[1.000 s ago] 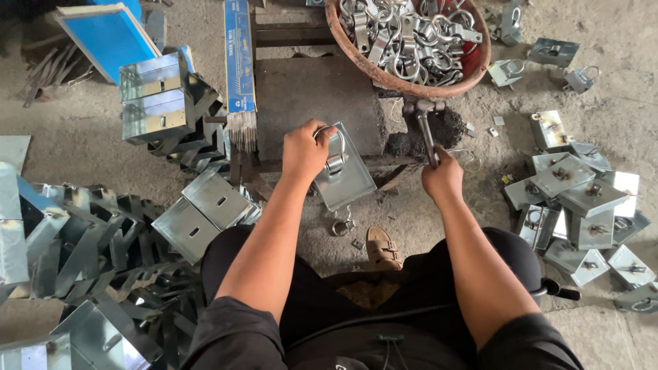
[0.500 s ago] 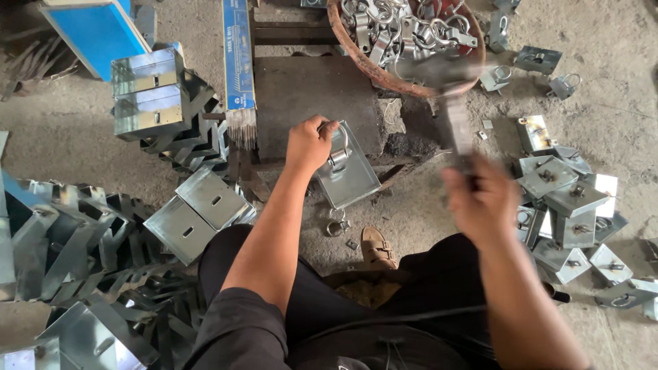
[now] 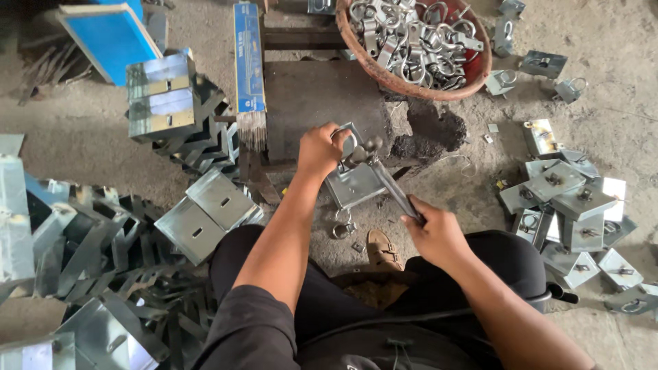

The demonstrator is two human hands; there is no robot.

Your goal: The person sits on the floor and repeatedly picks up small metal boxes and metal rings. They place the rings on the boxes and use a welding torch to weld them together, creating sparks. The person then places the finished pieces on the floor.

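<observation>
My left hand (image 3: 321,149) grips the metal loop on top of a bent galvanised plate (image 3: 354,184) and holds it down on a dark steel block (image 3: 308,103). My right hand (image 3: 433,233) is closed on the handle of a hammer (image 3: 381,172); the hammer's head rests on the plate's loop, right beside my left fingers. A small metal ring (image 3: 343,228) lies on the ground just below the plate.
A round basket (image 3: 401,82) of metal loops stands at the top. Finished plates with loops (image 3: 569,205) lie at the right. Stacks of blank bent plates (image 3: 164,96) and a heap of them (image 3: 75,260) fill the left. A blue box of rods (image 3: 248,58) lies beside the block.
My right hand lifted the hammer away to the right, then brought it down onto the plate's loop. My left hand kept its grip on the plate.
</observation>
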